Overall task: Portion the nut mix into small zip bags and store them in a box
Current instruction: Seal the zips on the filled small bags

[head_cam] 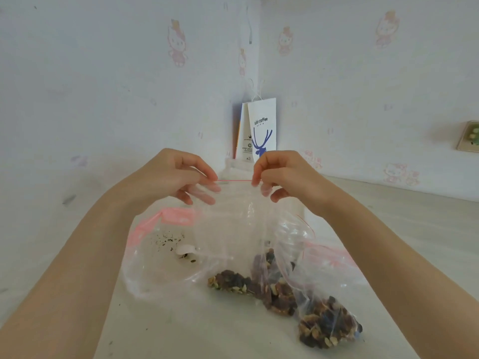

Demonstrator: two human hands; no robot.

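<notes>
White paper bag (pixel 261 130) stands in the corner — cartoon wallpaper (pixel 103 73) behind.

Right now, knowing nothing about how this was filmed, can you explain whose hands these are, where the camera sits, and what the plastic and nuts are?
There is no machine here: a person wears a wide-angle camera on the head, looking forward and down, so this one picture shows their own bare arms. The left hand and right hand each pinch the red-lined top edge of a small clear zip bag, one at each end. On the pale table below lie small bags of nut mix, and to the left a larger clear bag with a pink strip, holding crumbs and what looks like a small white scoop. A white paper coffee bag stands in the wall corner.
</notes>
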